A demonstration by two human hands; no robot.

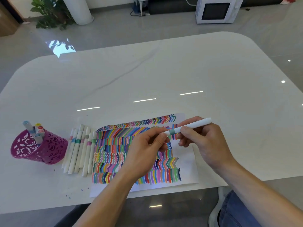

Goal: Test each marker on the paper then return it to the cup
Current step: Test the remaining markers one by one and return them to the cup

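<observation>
Judging by the paper (188, 161), crowded with coloured strokes, much testing was already done. A white marker (193, 126) with a grey-green band was gripped by the right hand (201, 141) above the sheet, and its left end was pinched by the curled fingers of the left hand (147, 145). Whether a cap was on could not be told. A few markers (32, 128) were stood in the purple cup (49, 149). A row (78, 151) was laid between cup and paper, presumably still to be returned. No writing could be read.

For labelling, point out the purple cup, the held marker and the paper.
purple cup (52, 149): head view, lattice wall.
held marker (201, 122): head view, white barrel.
paper (188, 164): head view, bare right margin.
</observation>
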